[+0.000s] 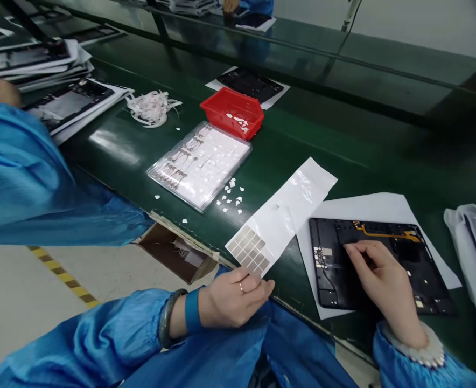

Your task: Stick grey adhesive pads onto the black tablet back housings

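My right hand [383, 285] is closed in a pinch, its fingertips touching the black inside of an opened tablet shell [330, 280]. Whatever sits between those fingertips is too small to make out. The shell lies on white paper [367, 202]. With fingers curled together, my left hand [238, 296] rests at the bench's front edge, by the near corner of a white backing sheet [290, 205]. Small grey square stickers [248, 248] fill that near end. Anything inside the left fingers is hidden.
Left of the sheet are scattered white tabs [232, 196], a clear flat case [222, 156] and a red bin [230, 110]. Further left lie white strips [151, 108] and stacked tablet parts [40, 59], beside another person's blue sleeve [20, 172]. An open cardboard box [169, 250] sits below the edge.
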A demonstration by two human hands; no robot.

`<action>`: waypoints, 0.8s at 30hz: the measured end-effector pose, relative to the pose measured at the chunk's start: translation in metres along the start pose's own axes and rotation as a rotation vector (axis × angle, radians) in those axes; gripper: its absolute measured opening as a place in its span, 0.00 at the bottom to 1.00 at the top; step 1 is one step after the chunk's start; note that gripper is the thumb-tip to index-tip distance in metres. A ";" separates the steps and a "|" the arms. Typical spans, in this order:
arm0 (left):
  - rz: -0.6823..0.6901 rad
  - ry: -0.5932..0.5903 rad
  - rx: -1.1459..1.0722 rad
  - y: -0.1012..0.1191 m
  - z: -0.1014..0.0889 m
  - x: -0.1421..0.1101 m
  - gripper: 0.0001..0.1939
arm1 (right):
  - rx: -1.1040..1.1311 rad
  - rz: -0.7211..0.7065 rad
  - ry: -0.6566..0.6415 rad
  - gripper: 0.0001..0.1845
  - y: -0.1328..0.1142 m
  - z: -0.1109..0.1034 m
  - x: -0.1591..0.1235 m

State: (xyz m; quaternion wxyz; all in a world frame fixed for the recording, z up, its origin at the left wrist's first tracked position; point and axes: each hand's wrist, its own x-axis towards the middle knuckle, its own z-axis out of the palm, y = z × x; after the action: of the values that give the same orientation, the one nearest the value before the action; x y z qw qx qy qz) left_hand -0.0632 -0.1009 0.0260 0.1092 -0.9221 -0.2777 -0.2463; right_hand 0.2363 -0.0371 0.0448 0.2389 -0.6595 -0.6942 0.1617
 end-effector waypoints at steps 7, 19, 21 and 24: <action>-0.212 -0.004 -0.323 -0.026 -0.010 0.010 0.11 | 0.027 0.001 -0.004 0.21 0.011 0.002 0.001; -0.433 -0.148 0.189 -0.129 -0.023 0.007 0.14 | 0.005 -0.355 -0.251 0.16 -0.027 -0.015 0.031; -0.485 -0.161 0.201 -0.144 -0.031 0.004 0.12 | -0.012 -0.408 -0.304 0.14 -0.046 -0.016 0.038; -0.689 -0.195 0.277 -0.179 -0.040 0.000 0.11 | -0.019 -0.482 -0.402 0.11 -0.079 -0.016 0.046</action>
State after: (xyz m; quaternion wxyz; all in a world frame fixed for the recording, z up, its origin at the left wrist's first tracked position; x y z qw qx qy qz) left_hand -0.1806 0.0323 0.0719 0.1168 -0.7703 -0.6112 -0.1399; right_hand 0.1784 0.0011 0.1059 0.1221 -0.4332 -0.8652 0.2209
